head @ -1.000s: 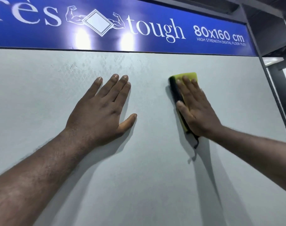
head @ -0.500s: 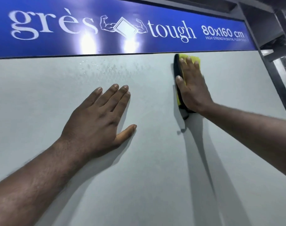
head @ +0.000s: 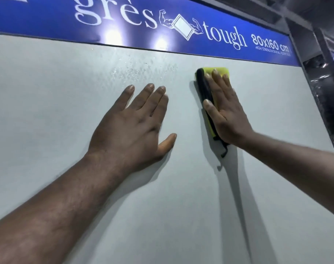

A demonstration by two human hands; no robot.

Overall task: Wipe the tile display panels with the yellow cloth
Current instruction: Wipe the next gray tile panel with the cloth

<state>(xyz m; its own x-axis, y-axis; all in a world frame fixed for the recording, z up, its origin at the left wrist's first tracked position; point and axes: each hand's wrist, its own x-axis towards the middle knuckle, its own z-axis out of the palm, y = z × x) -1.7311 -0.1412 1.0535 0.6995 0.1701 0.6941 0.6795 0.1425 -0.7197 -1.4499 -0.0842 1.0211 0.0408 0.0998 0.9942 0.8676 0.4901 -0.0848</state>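
On the panel [head: 67, 103], right hand [head: 227, 115] flattens cloth [head: 220, 70].

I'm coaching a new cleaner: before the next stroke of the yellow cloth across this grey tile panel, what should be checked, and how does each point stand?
1. Folded yellow cloth with a black edge lies flat against the pale grey tile panel: ok.
2. Right hand presses the cloth with straight fingers: ok.
3. Left hand braces flat on the panel, apart from the cloth: ok.
4. Patch of water droplets left of the cloth is wiped: not ok, it is unwiped.
5. Cloth is clear of the blue sign above: ok, a narrow gap shows.
6. Wiping face of the cloth is clean: cannot tell, it is hidden.
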